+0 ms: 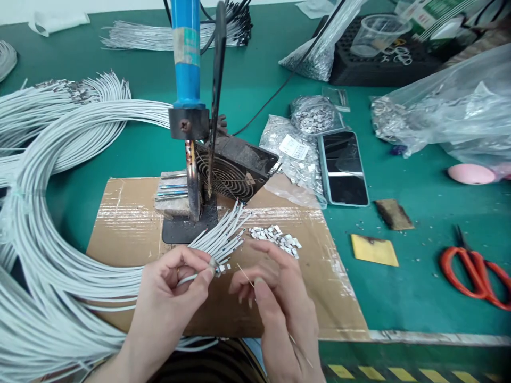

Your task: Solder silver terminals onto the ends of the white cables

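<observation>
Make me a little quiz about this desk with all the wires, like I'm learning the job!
1. True or false: the orange scissors lie on the cardboard.
2. The left hand pinches a white cable. What does the right hand pinch? A a thin wire, B a spoon, C a pencil.
3. What colour is the handle of the tall tool standing behind the hands?

Key
1. False: they lie on the green table.
2. A: the thin wire.
3. Blue.
</observation>
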`<state>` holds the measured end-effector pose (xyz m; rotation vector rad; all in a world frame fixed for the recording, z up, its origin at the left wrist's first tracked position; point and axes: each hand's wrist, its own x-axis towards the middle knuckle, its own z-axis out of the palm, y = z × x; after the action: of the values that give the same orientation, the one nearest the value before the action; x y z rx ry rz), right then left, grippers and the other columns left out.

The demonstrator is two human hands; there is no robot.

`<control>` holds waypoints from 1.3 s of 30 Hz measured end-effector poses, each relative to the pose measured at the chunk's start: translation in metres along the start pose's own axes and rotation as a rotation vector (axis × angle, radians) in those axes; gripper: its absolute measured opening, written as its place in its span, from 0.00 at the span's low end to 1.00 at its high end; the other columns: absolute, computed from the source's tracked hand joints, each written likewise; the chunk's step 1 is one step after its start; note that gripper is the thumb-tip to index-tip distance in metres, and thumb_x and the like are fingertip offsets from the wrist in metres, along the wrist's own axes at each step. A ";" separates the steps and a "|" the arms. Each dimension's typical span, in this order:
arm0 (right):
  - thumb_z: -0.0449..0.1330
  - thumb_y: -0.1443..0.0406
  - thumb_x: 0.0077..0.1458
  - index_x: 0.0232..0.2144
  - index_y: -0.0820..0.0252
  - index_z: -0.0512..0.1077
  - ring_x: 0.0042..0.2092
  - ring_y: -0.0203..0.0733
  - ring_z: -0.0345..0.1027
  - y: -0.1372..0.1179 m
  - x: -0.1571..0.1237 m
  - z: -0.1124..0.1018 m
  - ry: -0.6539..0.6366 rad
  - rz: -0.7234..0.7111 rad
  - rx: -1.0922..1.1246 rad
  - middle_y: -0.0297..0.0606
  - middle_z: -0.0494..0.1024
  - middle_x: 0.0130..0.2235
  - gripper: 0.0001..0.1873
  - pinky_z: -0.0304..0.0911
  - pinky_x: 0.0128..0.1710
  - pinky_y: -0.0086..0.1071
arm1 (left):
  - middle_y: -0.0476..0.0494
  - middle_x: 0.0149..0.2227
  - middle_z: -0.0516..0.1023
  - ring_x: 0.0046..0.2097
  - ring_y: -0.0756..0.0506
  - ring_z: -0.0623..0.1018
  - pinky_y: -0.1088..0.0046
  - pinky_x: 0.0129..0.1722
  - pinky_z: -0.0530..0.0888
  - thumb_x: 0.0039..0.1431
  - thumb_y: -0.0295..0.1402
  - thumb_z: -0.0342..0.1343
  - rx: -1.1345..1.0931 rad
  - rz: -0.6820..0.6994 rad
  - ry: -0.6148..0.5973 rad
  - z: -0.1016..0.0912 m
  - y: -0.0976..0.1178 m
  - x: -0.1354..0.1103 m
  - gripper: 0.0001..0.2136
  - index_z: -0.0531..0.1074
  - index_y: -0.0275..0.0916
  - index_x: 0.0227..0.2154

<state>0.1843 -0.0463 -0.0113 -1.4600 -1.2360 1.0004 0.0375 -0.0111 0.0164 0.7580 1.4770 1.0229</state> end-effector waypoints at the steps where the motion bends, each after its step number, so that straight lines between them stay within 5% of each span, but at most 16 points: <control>1: 0.48 0.63 0.74 0.48 0.54 0.68 0.27 0.37 0.65 -0.001 0.001 -0.001 0.013 0.006 -0.016 0.30 0.73 0.28 0.10 0.61 0.27 0.30 | 0.47 0.30 0.81 0.32 0.49 0.80 0.81 0.31 0.75 0.44 0.25 0.71 0.001 0.005 0.008 0.000 0.000 0.001 0.07 0.78 0.39 0.19; 4: 0.48 0.64 0.73 0.30 0.54 0.60 0.27 0.37 0.58 -0.002 0.007 -0.003 0.000 -0.042 -0.046 0.30 0.63 0.28 0.15 0.58 0.28 0.31 | 0.47 0.31 0.81 0.31 0.49 0.79 0.81 0.30 0.74 0.45 0.25 0.71 0.005 0.019 0.028 -0.001 0.000 0.005 0.07 0.78 0.39 0.20; 11: 0.59 0.69 0.66 0.31 0.54 0.69 0.51 0.45 0.75 -0.004 0.023 0.008 0.009 -0.149 -0.005 0.40 0.79 0.48 0.10 0.69 0.49 0.36 | 0.47 0.33 0.83 0.32 0.52 0.79 0.84 0.33 0.74 0.52 0.27 0.70 -0.045 0.037 0.022 -0.010 -0.005 0.019 0.07 0.79 0.38 0.22; 22: 0.63 0.71 0.63 0.28 0.53 0.71 0.44 0.42 0.81 -0.011 0.037 0.024 0.039 -0.119 0.056 0.36 0.86 0.44 0.11 0.73 0.47 0.34 | 0.50 0.30 0.82 0.32 0.53 0.80 0.86 0.33 0.74 0.48 0.23 0.70 -0.072 0.096 0.054 -0.009 0.007 0.034 0.07 0.80 0.39 0.21; 33: 0.66 0.67 0.61 0.26 0.53 0.72 0.48 0.43 0.81 -0.017 0.046 0.031 0.041 0.085 0.190 0.36 0.87 0.45 0.11 0.72 0.51 0.34 | 0.51 0.30 0.83 0.26 0.57 0.73 0.87 0.18 0.58 0.48 0.24 0.71 -0.126 0.078 0.069 -0.013 0.007 0.042 0.06 0.80 0.38 0.21; 39: 0.66 0.66 0.60 0.26 0.53 0.73 0.49 0.45 0.81 -0.021 0.046 0.030 0.035 0.113 0.203 0.36 0.87 0.46 0.10 0.72 0.52 0.37 | 0.50 0.32 0.83 0.26 0.58 0.72 0.88 0.20 0.61 0.52 0.25 0.70 -0.137 0.081 0.045 -0.014 0.008 0.042 0.06 0.80 0.38 0.23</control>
<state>0.1586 0.0047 0.0018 -1.3941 -1.0049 1.1370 0.0166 0.0275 0.0054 0.7050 1.4075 1.1964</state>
